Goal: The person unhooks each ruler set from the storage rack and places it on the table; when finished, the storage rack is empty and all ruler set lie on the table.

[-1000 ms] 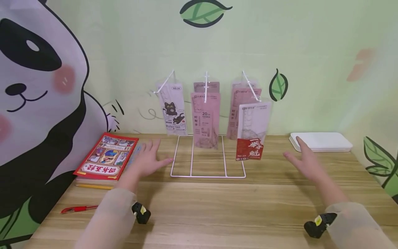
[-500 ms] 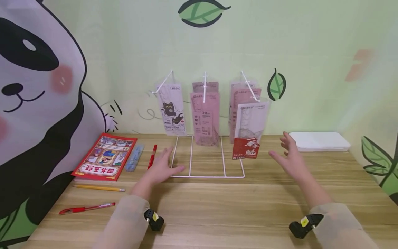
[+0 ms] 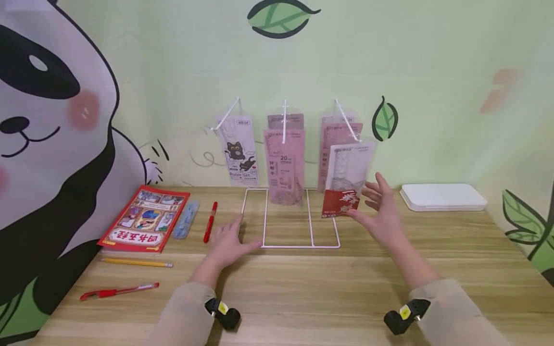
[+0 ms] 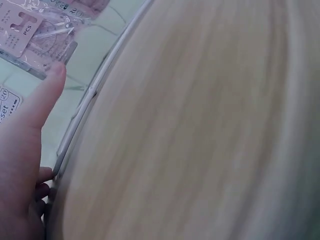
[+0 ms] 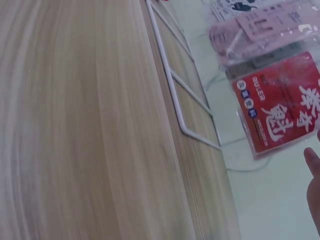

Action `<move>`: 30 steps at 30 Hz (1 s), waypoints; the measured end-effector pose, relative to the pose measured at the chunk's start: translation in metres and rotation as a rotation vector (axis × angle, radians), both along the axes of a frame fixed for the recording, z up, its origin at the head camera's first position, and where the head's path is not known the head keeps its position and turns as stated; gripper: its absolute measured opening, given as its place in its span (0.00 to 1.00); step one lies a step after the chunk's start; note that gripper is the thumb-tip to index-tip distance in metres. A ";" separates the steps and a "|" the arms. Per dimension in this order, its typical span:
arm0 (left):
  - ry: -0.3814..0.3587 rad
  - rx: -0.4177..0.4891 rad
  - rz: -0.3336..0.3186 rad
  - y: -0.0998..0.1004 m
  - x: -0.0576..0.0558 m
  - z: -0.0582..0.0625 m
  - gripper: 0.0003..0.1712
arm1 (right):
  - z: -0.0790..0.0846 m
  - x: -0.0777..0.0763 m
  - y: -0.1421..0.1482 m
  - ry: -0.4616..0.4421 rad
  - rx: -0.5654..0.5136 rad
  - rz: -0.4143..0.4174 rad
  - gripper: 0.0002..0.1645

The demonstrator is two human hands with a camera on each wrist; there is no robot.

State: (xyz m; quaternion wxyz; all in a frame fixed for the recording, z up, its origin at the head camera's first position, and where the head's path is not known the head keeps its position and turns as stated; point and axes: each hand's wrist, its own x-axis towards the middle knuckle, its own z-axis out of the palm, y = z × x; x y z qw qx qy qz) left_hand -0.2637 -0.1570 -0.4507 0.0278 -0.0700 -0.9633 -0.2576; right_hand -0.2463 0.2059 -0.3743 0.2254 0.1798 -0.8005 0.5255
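Observation:
A white wire rack [image 3: 298, 247] carries hanging ruler packets on three hooks. At its right front hook hangs a clear ruler packet with a red lower label [image 3: 337, 203]. My right hand [image 3: 383, 218] is beside this packet, fingers spread, the thumb overlapping its lower edge in the head view. In the right wrist view a gap shows between the thumb [image 5: 314, 162] and the packet. My left hand [image 3: 228, 245] reaches the left front corner of the rack's base, thumb stretched out along the front bar. Pink ruler packets [image 3: 284, 166] hang mid-rack, a cat-printed ruler packet [image 3: 240, 158] at left.
Left of the rack lie a red-covered book [image 3: 147, 218], a blue stationery item [image 3: 187, 220], a red marker [image 3: 210, 222], a yellow pencil [image 3: 137, 262] and a red pen [image 3: 119, 291]. A white flat case [image 3: 443, 197] sits at back right, against the printed wall.
My left hand has moved right from beside the book to the rack's corner, uncovering the blue item and red marker. The right hand has come left from the white case to the red-labelled packet.

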 end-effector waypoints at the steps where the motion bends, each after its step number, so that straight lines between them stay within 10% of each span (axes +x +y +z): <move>1: 0.005 -0.008 0.005 0.000 0.001 -0.001 0.60 | 0.000 -0.001 -0.002 0.001 0.003 -0.003 0.62; 30: -0.013 -0.072 0.046 0.003 0.001 -0.005 0.54 | -0.002 -0.003 -0.022 0.026 -0.051 -0.239 0.56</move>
